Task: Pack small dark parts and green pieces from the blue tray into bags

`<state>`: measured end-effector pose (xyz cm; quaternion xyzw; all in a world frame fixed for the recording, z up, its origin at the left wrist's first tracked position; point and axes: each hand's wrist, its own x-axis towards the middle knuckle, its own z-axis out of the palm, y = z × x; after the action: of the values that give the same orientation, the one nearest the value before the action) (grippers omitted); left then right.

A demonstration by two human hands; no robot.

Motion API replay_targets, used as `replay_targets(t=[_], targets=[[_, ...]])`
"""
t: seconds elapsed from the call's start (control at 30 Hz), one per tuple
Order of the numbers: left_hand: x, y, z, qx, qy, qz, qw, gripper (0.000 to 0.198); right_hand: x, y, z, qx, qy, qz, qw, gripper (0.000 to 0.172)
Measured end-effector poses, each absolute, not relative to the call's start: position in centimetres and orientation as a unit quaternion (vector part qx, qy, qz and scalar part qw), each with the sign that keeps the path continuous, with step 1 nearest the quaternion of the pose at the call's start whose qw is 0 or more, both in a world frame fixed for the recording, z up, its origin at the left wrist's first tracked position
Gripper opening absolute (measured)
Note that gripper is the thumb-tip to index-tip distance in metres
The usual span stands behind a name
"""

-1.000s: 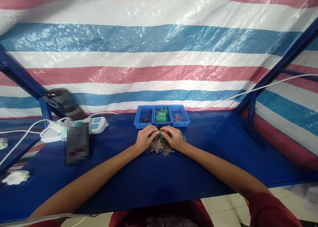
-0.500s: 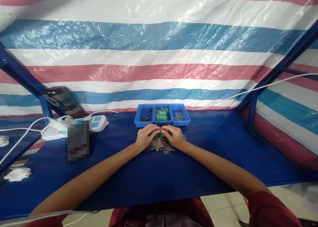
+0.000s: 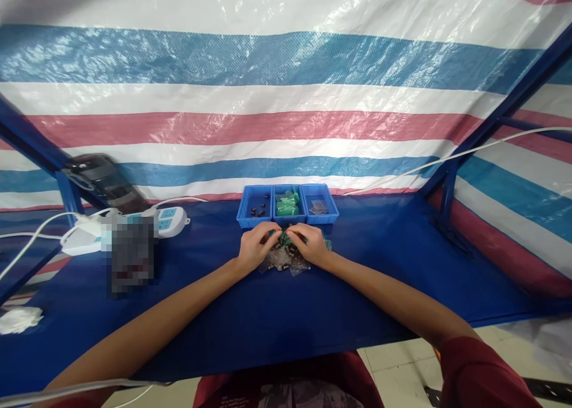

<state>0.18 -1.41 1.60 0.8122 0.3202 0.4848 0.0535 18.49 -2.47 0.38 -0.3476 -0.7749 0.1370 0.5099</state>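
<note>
Fingers (image 3: 269, 227) of the left hand (image 3: 252, 248) curl inward, thumb and forefinger tips drawn close to each other. From the opposite side the right hand (image 3: 313, 245) takes much the same shape, with a narrow gap between the two hands. At this size I cannot tell whether either pair of fingertips is closed on a part or slightly apart.

Below and between the hands, on the blue table (image 3: 379, 295), lies a heap of small parts (image 3: 290, 250), dark and metallic, mixed with clear plastic bags (image 3: 300, 267). Some green wrapping (image 3: 329, 245) shows just beside the right hand.

Beyond the hands, a left tray (image 3: 259, 194), a middle tray (image 3: 289, 220) and a right tray (image 3: 322, 220), all blue, stand in a row. They hold, in that order, a few dark pieces (image 3: 253, 213), green packets (image 3: 287, 204) and flat pale packets (image 3: 319, 207).

Well off to the left sit a white power strip (image 3: 172, 221), a dark pixelated object (image 3: 133, 256) and a tilted dark bottle (image 3: 105, 178). Striped sheeting (image 3: 286, 128) hangs behind.
</note>
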Motion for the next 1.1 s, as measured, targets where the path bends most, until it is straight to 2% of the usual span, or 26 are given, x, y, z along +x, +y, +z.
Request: replay_targets(t=[0.23,0.47,0.77,1.1], targets=[[0.2,-1.1,1.7,0.831,0.271,0.481,0.066,0.015,18.7,-2.5,0.3,-0.353,-0.774,0.138,0.507,0.022],[0.1,-0.9,0.7,0.823,0.33,0.452,0.093,0.022,18.6,-2.4,-0.1,-0.356,-0.767,0.137,0.516,0.022],[0.0,-0.9,0.4,0.828,0.334,0.435,0.115,0.023,18.5,-2.5,-0.2,-0.35,-0.767,0.131,0.522,0.021],[0.2,-0.9,0.6,0.806,0.342,0.476,0.081,0.011,18.4,-2.5,0.0,-0.368,-0.757,0.121,0.526,0.02]])
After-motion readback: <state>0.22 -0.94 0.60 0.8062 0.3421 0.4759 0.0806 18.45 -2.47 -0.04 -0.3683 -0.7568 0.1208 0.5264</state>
